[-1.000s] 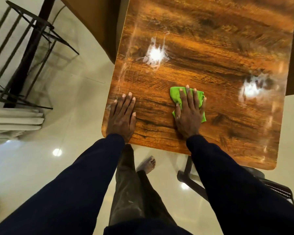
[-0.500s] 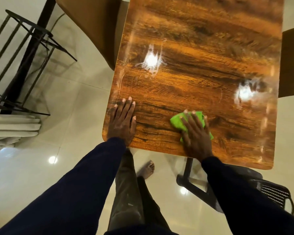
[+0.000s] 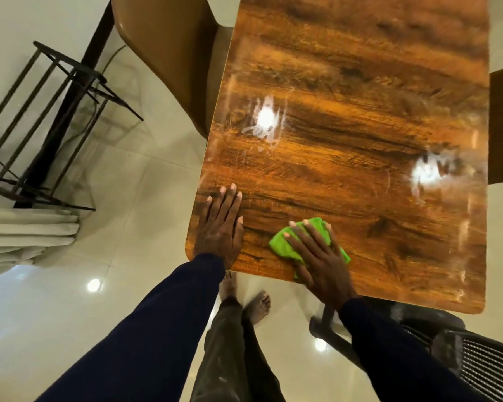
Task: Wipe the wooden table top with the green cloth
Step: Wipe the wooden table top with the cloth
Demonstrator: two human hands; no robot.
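Note:
The glossy wooden table top [image 3: 360,126] fills the upper right of the head view, with two bright light reflections on it. A folded green cloth [image 3: 282,246] lies near the table's front edge. My right hand [image 3: 320,256] presses flat on the cloth with straight, spread fingers and covers most of it. My left hand [image 3: 221,224] rests flat on the table's front left corner, fingers straight, holding nothing.
A tan chair [image 3: 169,53] stands at the table's left side. A dark plastic chair [image 3: 462,349] sits under the front right edge. A black metal rack [image 3: 50,123] and folded white cloths [image 3: 26,236] are on the tiled floor at left. My bare feet [image 3: 256,306] stand below the table edge.
My right hand has dragged the green cloth toward me, from the table's middle to its front edge, and slightly left. My left hand stays planted on the corner.

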